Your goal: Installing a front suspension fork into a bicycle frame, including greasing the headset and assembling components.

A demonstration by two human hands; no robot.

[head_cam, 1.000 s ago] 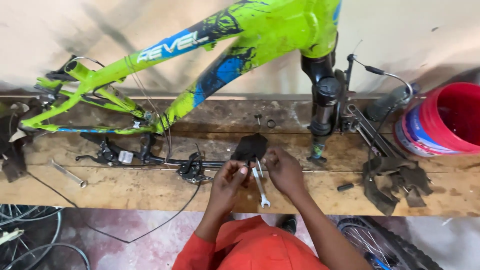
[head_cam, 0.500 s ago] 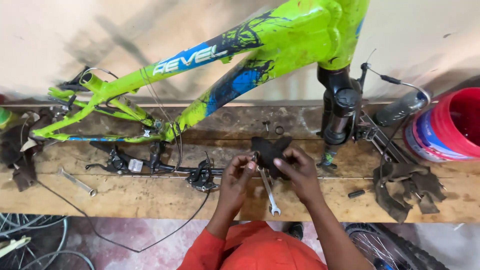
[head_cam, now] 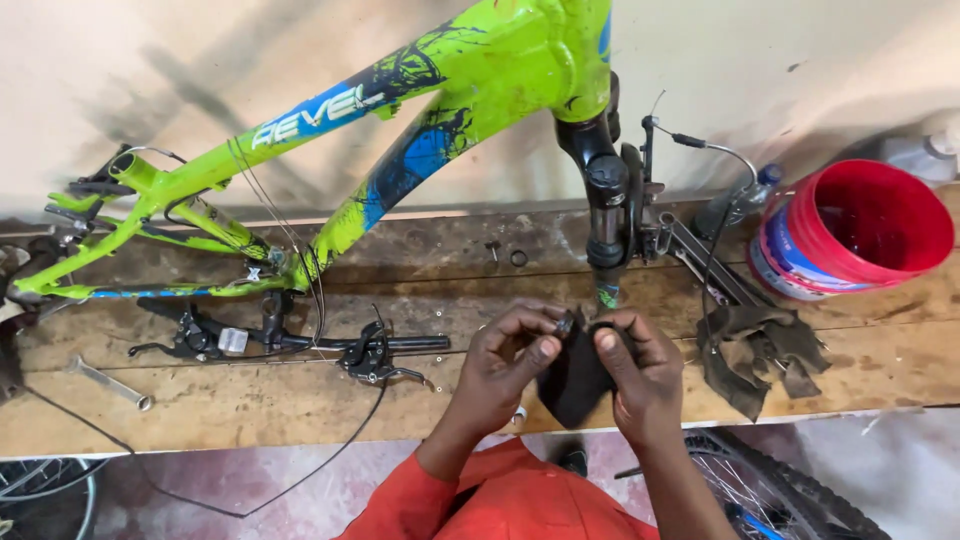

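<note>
a: what's in hand right now?

b: both hands are up over the wooden bench. the left hand pinches a small dark metal part between thumb and fingertips, closed on it. the right hand is closed on a dark rag, which hangs down between the two palms, just under the part.

a: so which step, do you reckon?

b: it looks like wiping the little part clean. i'd judge the rubbing is under way, not finished. the next move likely calls for turning the part in the fingers so the rag reaches each face, with a firm pinch so it does not drop to the floor below.

a: any containers?

b: a red bucket stands well off to the right of the right hand, at the bench's far edge. its inside looks dark red and i can't tell if anything is in it. a grey bottle leans just beside it.

a: and nearer the hands?

b: beyond them the green bicycle frame lies on the bench, its black fork just above the fingers. left of the left hand lies a handlebar with brake levers, farther left a spanner. another rag lies right of the right hand.
</note>
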